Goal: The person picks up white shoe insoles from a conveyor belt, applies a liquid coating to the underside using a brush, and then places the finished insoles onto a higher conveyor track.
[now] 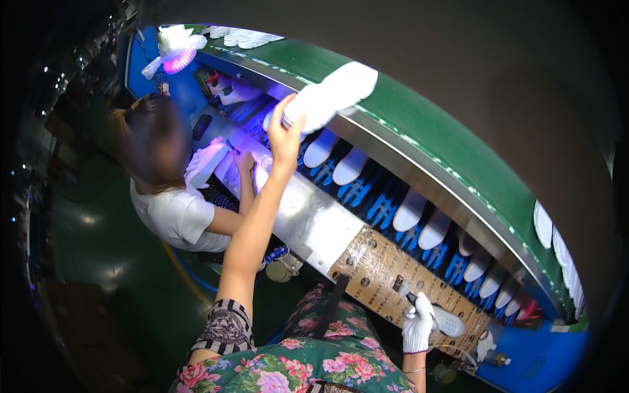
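Note:
My bare left hand is stretched far forward and closed on white shoe soles, which seem to be more than one, held over the edge of the green conveyor belt. In a white glove, my right hand is closed around the dark handle of a brush, with its head pointing away to the left. A grey shoe sole lies beside and partly under the right hand, on the cardboard-covered bench. Whether the glove touches that sole I cannot tell.
Below the belt, a row of blue clips carries several pale soles. More white soles lie on the belt. At the left sits a co-worker with a white shoe under purple light. A bottle stands at the bench's right end.

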Demonstrator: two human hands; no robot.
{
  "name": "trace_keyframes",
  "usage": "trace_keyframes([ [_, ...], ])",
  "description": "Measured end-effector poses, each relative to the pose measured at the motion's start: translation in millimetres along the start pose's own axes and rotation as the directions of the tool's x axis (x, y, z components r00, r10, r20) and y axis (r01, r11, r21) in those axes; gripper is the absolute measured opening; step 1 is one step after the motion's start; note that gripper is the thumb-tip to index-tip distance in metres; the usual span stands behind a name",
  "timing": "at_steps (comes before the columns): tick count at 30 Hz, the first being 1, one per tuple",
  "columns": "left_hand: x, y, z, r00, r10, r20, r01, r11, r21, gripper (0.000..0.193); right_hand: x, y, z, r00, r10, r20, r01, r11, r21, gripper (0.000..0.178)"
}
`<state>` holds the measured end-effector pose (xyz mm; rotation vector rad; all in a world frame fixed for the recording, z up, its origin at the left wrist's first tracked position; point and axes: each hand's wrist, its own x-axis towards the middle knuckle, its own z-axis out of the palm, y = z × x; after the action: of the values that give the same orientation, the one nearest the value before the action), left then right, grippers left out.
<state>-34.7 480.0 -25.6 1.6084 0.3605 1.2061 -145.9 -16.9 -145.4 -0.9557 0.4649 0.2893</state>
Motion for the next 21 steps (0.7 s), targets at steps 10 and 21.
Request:
trace_keyframes([
  [10,-193,50,37,0.295,-0.458,0.838,0.955,0.168,-0.245,0.055,-29,-35,-35,0.983,-0.128,0.129,0.104,0.979,0.178,0.021],
  [21,-345,98,55,-0.035,-0.367,0.929,0.999,-0.022,0.029,0.071,-81,-109,49,0.83,-0.407,0.381,0.506,0.837,-0.21,0.018],
])
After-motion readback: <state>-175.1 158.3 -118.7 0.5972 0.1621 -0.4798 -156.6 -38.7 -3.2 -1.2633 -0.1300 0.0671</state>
